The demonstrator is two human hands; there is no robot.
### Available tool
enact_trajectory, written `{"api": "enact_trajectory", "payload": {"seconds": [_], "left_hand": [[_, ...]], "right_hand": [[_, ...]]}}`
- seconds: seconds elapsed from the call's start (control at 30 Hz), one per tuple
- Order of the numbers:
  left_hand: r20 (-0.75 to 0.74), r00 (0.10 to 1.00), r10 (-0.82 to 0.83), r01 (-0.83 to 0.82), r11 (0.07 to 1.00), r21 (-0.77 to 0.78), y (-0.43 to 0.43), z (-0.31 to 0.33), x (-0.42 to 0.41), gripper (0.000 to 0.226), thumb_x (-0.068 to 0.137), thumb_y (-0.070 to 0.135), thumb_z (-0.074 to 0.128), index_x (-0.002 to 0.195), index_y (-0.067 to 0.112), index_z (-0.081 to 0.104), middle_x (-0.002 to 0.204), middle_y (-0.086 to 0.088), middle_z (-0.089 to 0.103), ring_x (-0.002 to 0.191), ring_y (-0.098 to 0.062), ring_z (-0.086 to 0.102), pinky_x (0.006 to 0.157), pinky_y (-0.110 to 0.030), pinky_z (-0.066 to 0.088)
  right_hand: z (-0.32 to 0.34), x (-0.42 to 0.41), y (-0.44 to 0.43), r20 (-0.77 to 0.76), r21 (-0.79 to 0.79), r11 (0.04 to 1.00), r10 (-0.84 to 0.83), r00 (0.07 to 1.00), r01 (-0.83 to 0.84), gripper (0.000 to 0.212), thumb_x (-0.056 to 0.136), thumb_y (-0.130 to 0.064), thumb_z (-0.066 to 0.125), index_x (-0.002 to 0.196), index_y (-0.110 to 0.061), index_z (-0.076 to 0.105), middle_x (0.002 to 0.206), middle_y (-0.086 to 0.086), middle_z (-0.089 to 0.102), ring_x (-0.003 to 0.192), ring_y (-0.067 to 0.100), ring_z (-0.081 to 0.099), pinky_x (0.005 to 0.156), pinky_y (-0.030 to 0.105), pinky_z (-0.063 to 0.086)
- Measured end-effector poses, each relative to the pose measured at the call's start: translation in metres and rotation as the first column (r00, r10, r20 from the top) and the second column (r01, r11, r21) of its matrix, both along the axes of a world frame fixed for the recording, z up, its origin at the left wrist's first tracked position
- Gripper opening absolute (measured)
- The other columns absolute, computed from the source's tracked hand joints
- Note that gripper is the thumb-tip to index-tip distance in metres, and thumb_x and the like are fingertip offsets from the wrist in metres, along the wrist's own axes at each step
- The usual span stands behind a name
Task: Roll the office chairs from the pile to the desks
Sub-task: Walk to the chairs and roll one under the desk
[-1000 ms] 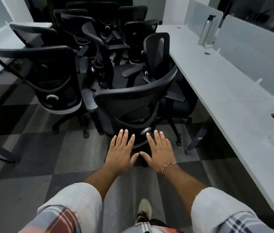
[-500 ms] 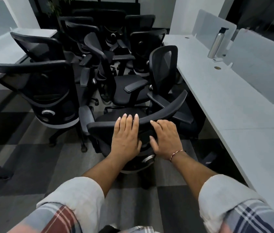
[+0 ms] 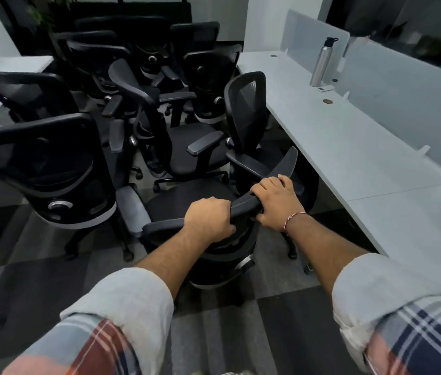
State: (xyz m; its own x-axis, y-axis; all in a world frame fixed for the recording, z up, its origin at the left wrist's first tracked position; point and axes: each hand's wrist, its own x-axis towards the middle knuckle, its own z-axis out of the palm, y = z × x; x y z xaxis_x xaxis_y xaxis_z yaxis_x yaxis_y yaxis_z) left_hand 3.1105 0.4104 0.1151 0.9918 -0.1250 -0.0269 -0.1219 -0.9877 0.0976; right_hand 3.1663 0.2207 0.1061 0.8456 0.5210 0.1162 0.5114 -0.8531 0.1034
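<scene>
Gripping the nearest chair (image 3: 186, 201), lower centre: left hand (image 3: 208, 219) and right hand (image 3: 277, 203), flat a second ago, now curl fingers round its backrest rail (image 3: 243, 204); rolling to the worktop (image 3: 349, 147) may begin.

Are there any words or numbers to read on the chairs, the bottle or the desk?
None can be read.
Steel bottle: no label shows.
Small white thing beside it: too small to tell.
Nearest chair: no words show.
Desk: no words show.
</scene>
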Motion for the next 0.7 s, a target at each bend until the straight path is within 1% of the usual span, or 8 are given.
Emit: {"api": "enact_trajectory", "payload": {"seconds": [0.13, 0.3, 0.43, 0.5, 0.6, 0.7], "left_hand": [[-0.004, 1.0, -0.015, 0.015, 1.0, -0.008, 0.003, 0.0, -0.007, 0.03, 0.08, 0.048, 0.065, 0.101, 0.027, 0.062, 0.081, 0.006, 0.059, 0.074, -0.021, 0.058, 0.064, -0.032, 0.044], [-0.008, 0.999, -0.043, 0.043, 0.999, 0.006, 0.013, 0.0, -0.017, 0.032, 0.08, 0.049, 0.065, 0.104, 0.028, 0.063, 0.083, 0.005, 0.061, 0.075, -0.021, 0.059, 0.064, -0.032, 0.044], [-0.082, 0.995, -0.049, 0.053, 0.997, 0.047, 0.025, 0.005, -0.026, 0.031, 0.081, 0.049, 0.066, 0.102, 0.027, 0.061, 0.083, 0.006, 0.057, 0.077, -0.02, 0.057, 0.065, -0.032, 0.043], [-0.138, 0.99, -0.042, 0.058, 0.992, 0.11, 0.026, 0.011, -0.032, 0.029, 0.082, 0.047, 0.067, 0.097, 0.023, 0.058, 0.08, 0.005, 0.053, 0.077, -0.021, 0.057, 0.065, -0.033, 0.044], [-0.176, 0.984, -0.028, 0.064, 0.978, 0.198, 0.025, 0.017, -0.042, 0.027, 0.083, 0.043, 0.067, 0.088, 0.022, 0.053, 0.076, 0.005, 0.051, 0.073, -0.021, 0.056, 0.064, -0.035, 0.047], [-0.167, 0.986, -0.021, 0.056, 0.977, 0.206, 0.034, 0.018, -0.056, 0.027, 0.083, 0.045, 0.067, 0.085, 0.022, 0.052, 0.075, 0.005, 0.051, 0.069, -0.019, 0.055, 0.064, -0.035, 0.049]], "right_hand": [[-0.001, -0.01, 0.005, 0.028, -0.009, 0.999, -0.04, 0.999, 0.04, 0.053, 0.069, -0.047, 0.076, 0.114, -0.026, 0.055, 0.111, -0.003, 0.054, 0.115, 0.022, 0.049, 0.115, 0.046, 0.018], [0.0, -0.028, 0.015, 0.031, 0.012, 0.997, -0.071, 0.997, 0.071, 0.051, 0.072, -0.05, 0.075, 0.112, -0.025, 0.056, 0.111, -0.004, 0.056, 0.115, 0.022, 0.049, 0.115, 0.046, 0.017], [-0.004, -0.047, 0.025, 0.07, 0.033, 0.997, -0.076, 0.995, 0.074, 0.044, 0.073, -0.05, 0.073, 0.107, -0.026, 0.057, 0.105, -0.005, 0.057, 0.11, 0.021, 0.051, 0.113, 0.044, 0.02], [-0.005, -0.059, 0.03, 0.091, 0.057, 0.996, -0.072, 0.993, 0.067, 0.045, 0.071, -0.053, 0.073, 0.102, -0.025, 0.058, 0.1, -0.006, 0.058, 0.104, 0.021, 0.052, 0.11, 0.042, 0.024], [-0.007, -0.078, 0.039, 0.115, 0.08, 0.996, -0.05, 0.992, 0.041, 0.045, 0.07, -0.059, 0.071, 0.097, -0.025, 0.057, 0.094, -0.007, 0.059, 0.096, 0.021, 0.052, 0.102, 0.039, 0.03], [-0.009, -0.095, 0.05, 0.127, 0.106, 0.994, -0.051, 0.991, 0.037, 0.047, 0.068, -0.063, 0.071, 0.09, -0.025, 0.057, 0.088, -0.007, 0.058, 0.088, 0.02, 0.051, 0.094, 0.039, 0.035]]}}
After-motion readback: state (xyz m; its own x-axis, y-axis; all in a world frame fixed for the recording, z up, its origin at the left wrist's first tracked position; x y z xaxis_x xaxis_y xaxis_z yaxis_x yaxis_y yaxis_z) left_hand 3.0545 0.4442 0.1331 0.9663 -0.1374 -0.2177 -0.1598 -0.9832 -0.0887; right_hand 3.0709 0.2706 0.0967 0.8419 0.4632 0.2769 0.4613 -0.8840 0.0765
